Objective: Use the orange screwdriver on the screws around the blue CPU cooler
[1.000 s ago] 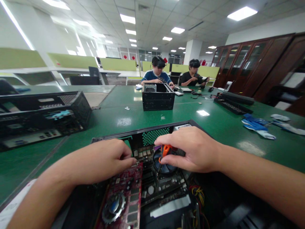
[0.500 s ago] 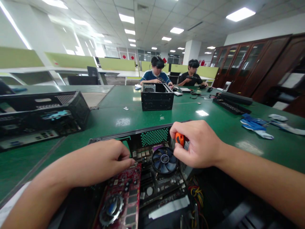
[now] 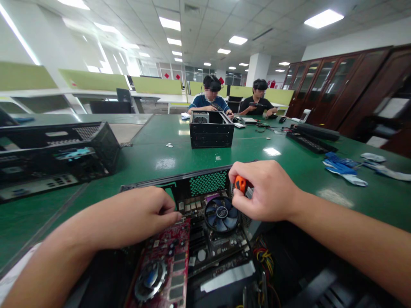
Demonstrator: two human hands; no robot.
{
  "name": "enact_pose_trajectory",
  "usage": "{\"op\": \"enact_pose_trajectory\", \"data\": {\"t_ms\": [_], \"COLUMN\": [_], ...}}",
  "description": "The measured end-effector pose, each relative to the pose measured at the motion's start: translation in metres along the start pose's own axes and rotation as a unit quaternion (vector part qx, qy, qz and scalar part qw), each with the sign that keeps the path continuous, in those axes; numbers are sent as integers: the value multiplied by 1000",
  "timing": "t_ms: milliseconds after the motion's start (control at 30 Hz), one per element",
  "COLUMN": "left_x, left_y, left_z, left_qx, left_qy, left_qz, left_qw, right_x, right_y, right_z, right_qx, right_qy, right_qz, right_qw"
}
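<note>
An opened computer case (image 3: 150, 183) lies in front of me, its insides facing up. My left hand (image 3: 154, 216) is closed at the far end of a red graphics card (image 3: 180, 256) with a round silver fan; thumb and fingers pinch at its edge, though the fingertips are partly hidden. My right hand (image 3: 263, 192) grips a screwdriver by its orange-and-black handle (image 3: 240, 184), over the right side of the case; its shaft is out of sight. Just left of that hand, a black CPU fan (image 3: 221, 213) sits on the motherboard (image 3: 201, 255).
Another case (image 3: 58, 158) lies to the left, and a third (image 3: 212, 135) stands farther across the green table (image 3: 154, 154). Blue-and-white gloves (image 3: 345, 167) and a dark panel (image 3: 310, 141) are at the right. Two people (image 3: 210, 96) sit at the far side.
My right hand has lifted the screwdriver off the CPU fan and moved right, uncovering the fan. During the last half second it barely moved. My left hand stayed at the graphics card.
</note>
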State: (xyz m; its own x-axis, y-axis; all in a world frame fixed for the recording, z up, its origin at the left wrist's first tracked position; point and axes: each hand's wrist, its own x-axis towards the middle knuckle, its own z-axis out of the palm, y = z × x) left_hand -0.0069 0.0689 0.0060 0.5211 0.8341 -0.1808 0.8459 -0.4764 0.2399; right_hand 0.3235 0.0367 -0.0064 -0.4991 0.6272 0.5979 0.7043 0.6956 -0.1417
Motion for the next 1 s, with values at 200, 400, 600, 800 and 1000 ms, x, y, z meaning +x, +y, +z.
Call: {"op": "enact_pose_trajectory", "data": {"t_ms": [200, 400, 600, 800, 1000], "left_x": [1, 1, 0, 0, 0], "left_y": [6, 3, 3, 4, 4], "left_z": [-3, -3, -3, -3, -4], "left_qx": [19, 13, 2, 2, 0], "left_qy": [-45, -44, -34, -35, -43], "left_qz": [-41, -37, -23, -25, -25], "left_qw": [998, 998, 999, 999, 999], "right_x": [-1, 0, 1, 1, 0], "right_y": [0, -2, -2, -3, -1], "right_z": [1, 2, 0, 0, -5], "right_qx": [-5, 0, 2, 12, 37], "right_qy": [-2, -21, -37, -55, -53], "right_qz": [-1, 1, 13, 13, -31], "right_qw": [1000, 1000, 999, 998, 997]}}
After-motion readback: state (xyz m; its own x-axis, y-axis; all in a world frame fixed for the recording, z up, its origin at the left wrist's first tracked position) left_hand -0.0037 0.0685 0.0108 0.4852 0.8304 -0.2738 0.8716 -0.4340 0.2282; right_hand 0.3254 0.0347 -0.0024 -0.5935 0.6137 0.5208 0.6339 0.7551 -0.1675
